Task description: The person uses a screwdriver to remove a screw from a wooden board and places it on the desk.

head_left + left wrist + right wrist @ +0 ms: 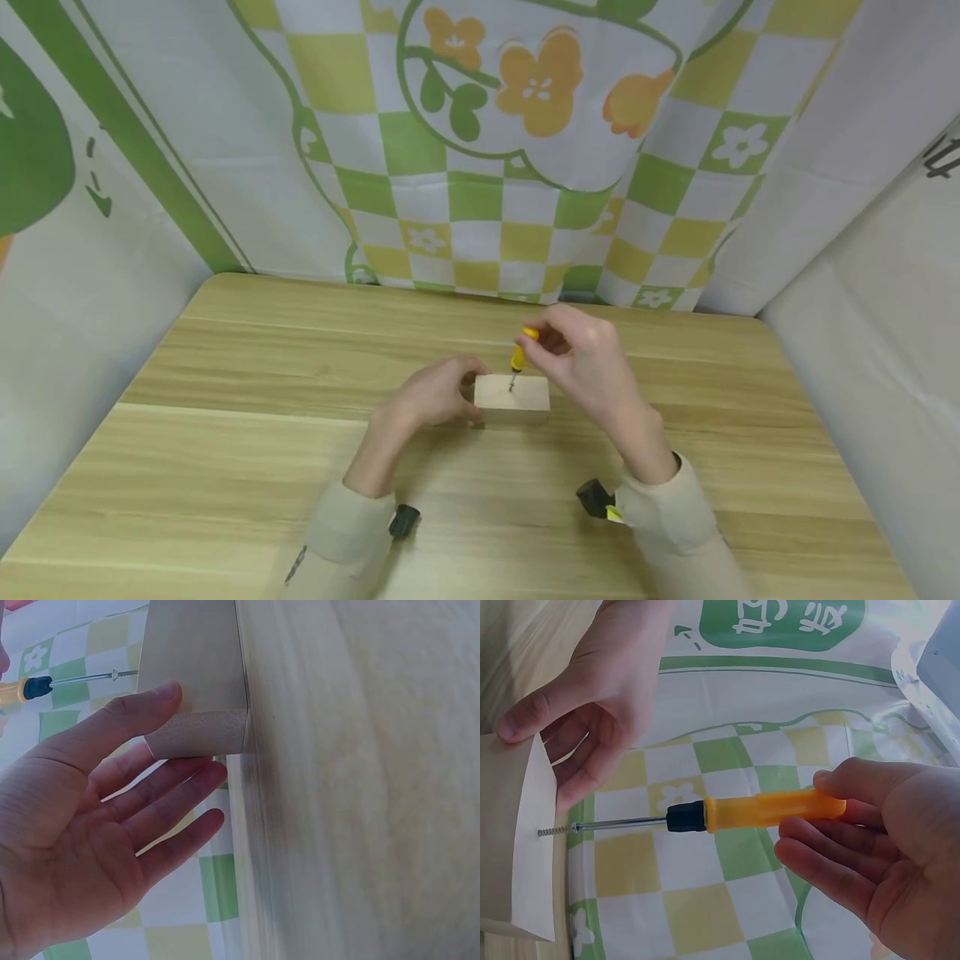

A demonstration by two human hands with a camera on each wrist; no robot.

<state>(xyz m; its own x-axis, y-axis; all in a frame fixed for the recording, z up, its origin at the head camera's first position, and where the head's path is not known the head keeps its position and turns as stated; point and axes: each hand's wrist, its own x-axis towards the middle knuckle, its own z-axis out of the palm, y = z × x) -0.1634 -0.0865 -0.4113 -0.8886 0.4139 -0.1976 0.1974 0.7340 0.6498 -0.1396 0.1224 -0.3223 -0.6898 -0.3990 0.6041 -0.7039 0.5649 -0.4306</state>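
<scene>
A pale wooden block (pixel 491 402) rests on the table, with a screw (pixel 553 832) standing part-way out of its top face. My left hand (pixel 435 392) grips the block's left end, thumb on the near side and fingers at the far side, as the left wrist view (pixel 90 810) shows. Above the block, my right hand (pixel 588 358) pinches the yellow handle of a screwdriver (pixel 772 810) between thumb and fingers. The screwdriver's metal shaft points down, and its tip meets the screw head. The other right fingers are loosely bent beside the handle.
The wood-grain table (pixel 225 467) carries the block near its middle. A checked, flowered curtain (pixel 502 200) hangs behind the far edge, with white cloth at both sides. Dark wrist-worn devices (pixel 596 498) stick out at the sleeves.
</scene>
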